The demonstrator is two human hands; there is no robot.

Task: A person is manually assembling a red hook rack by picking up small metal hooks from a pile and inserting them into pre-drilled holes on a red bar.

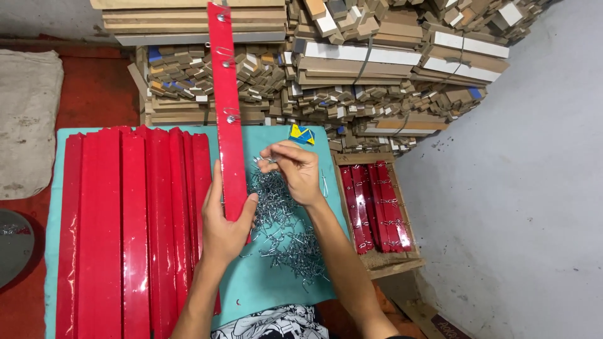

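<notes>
We see the left hand [225, 227] gripping a red strip [227, 119] by its near end, holding it upright over the middle of the teal worktop [276, 282]. The right hand [295, 171] pinches a small wire clip [264, 161] above a heap of clips [282, 229]. More red strips [132, 232] cover the worktop's left half; a crate [377, 207] of finished strips sits off its right edge.

Small workshop, stacked wood offcuts [352, 69], red strips [132, 226] on worktable [276, 282], metal clips [282, 226]

Grey plastered wall [534, 188], red floor [94, 94], stacked wood offcuts [377, 69] behind teal table [276, 282]
</notes>
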